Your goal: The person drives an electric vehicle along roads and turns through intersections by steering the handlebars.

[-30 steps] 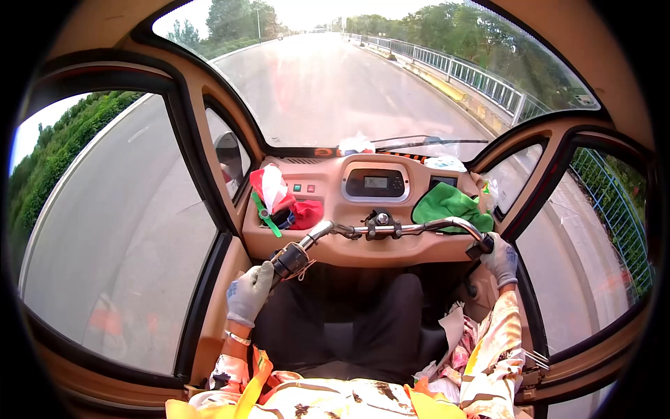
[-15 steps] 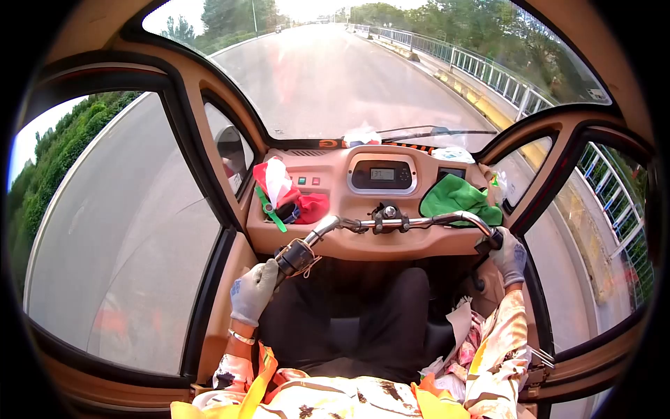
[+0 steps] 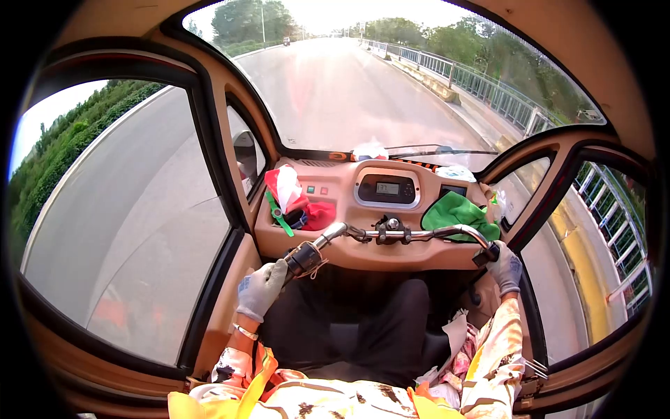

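Because shadow fills the space under the handlebar (image 3: 433,234), whatever lies past the knees of the dark trousers (image 3: 398,321) is hidden, near six o'clock of the bar's middle clamp (image 3: 392,227). At eight o'clock, the bar's end is kept clasped in the gloved left grip (image 3: 259,290), its lower fingers unseen; at four o'clock, the other end is wrapped by the gloved right grip (image 3: 504,270), its palm concealed. Against half a second ago, neither hold is visibly altered, so command of the bar seems to be kept. Toward ten o'clock, a dark item (image 3: 299,221) on the dashboard (image 3: 340,183) is half covered by red cloth (image 3: 319,216) and cannot be identified; at twelve, the digits of the display (image 3: 387,188) are barely legible. Farther out, toward three o'clock, a long yellow kerb stretch (image 3: 583,265) is now seen in place of paler kerb, so forward travel is indicated. At eleven, a distant vehicle (image 3: 286,41) is blurred, and the far end of the road (image 3: 328,91) is washed out by glare.
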Available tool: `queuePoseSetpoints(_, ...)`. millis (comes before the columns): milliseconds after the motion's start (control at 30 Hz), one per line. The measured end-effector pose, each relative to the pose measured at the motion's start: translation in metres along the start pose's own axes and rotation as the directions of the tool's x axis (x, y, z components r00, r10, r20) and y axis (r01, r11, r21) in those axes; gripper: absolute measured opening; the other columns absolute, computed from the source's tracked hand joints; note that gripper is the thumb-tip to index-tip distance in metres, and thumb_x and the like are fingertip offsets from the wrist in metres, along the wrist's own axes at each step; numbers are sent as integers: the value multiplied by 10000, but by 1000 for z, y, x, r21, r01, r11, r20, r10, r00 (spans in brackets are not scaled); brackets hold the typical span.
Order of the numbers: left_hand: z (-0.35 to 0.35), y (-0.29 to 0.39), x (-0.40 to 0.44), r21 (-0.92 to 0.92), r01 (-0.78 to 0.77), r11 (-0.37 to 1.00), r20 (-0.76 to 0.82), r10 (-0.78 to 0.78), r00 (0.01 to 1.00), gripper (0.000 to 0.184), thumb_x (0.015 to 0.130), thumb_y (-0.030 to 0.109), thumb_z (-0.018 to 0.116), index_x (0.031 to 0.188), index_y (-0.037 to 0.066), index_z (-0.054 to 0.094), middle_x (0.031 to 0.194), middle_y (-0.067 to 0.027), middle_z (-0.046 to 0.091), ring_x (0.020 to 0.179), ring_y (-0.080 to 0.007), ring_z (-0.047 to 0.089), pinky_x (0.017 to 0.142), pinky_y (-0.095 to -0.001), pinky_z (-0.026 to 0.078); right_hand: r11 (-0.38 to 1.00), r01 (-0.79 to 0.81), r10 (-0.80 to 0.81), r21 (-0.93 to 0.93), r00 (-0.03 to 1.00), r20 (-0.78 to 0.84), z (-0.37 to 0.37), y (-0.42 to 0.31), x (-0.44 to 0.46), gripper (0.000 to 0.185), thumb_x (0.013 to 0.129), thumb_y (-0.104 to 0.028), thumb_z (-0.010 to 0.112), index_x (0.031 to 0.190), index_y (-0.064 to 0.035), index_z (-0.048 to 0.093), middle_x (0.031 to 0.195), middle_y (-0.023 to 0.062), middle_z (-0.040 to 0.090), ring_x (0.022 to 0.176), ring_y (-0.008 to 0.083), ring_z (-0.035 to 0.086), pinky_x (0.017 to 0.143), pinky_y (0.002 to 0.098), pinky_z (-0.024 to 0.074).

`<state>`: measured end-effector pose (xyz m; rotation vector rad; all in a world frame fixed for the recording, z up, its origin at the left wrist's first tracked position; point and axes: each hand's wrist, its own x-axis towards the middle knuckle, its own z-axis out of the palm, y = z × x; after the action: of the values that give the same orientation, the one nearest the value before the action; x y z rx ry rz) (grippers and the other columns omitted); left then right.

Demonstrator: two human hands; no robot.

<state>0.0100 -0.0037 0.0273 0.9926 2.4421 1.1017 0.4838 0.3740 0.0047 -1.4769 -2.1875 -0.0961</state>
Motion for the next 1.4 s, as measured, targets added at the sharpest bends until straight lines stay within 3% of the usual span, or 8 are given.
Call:
queuePoseSetpoints(533,3,-5,3,-6,-8,1000,-2,8,1000,616,1049,622,478,959,98,789,641,-44,711,579,-196,712,609,-352,543,997,-23,18,69,998,65,-5,-3,1,402,762,-220,817,1139,-178,684,984,165,756,950,393,726,816,485,584)
queuePoseSetpoints(767,3,-8,2,-49,-3,999,2,3,1000,575,1054,584,519,954,67,752,646,-20,687,551,-109,658,542,-282,504,996,-73,61,52,978,200,-26,-17,5,450,762,-210,798,1195,-154,692,1033,190,753,982,396,727,842,461,589)
queuePoseSetpoints(900,1,-4,1,-18,-12,1000,-11,12,1000,563,1054,575,531,937,70,750,637,-18,679,550,-106,657,543,-284,501,994,-68,57,81,989,133,-17,-11,5,431,716,-192,810,1134,-171,707,990,167,760,949,383,734,823,467,590)
queuePoseSetpoints(933,3,-6,3,-23,-10,1000,-8,10,1000,563,1054,575,531,937,70,750,637,-18,679,550,-106,657,543,-284,501,995,-66,56,75,989,134,-16,-10,5,431,716,-192,810,1134,-171,707,990,167,760,949,383,734,823,467,590)
queuePoseSetpoints(1000,5,-9,3,16,-19,1000,-46,19,999,620,1048,635,483,969,101,787,621,-43,691,594,-200,710,601,-359,524,992,-55,41,118,992,121,-13,-6,4,447,709,-190,811,1143,-173,706,990,171,759,949,388,733,825,468,591)
queuePoseSetpoints(1233,5,-8,3,29,-64,998,-73,66,995,620,1051,636,473,948,110,784,616,-45,685,598,-205,711,600,-364,522,995,-32,22,97,994,103,-11,-2,6,475,703,-187,809,1164,-163,697,990,171,760,946,393,730,824,477,588)
queuePoseSetpoints(1300,2,-4,2,33,8,999,-3,-8,1000,621,1053,635,473,932,108,778,614,-41,686,588,-199,707,595,-362,519,994,-45,29,101,988,153,-14,-5,7,489,702,-190,814,1176,-164,694,1003,168,761,953,389,730,829,474,588)
queuePoseSetpoints(1400,4,-4,0,21,-13,1000,-44,14,999,626,1051,638,473,929,104,774,616,-38,688,573,-189,700,591,-350,520,994,-64,50,84,986,157,-23,-13,3,457,729,-195,793,1175,-162,700,1035,177,756,984,394,724,838,462,588)
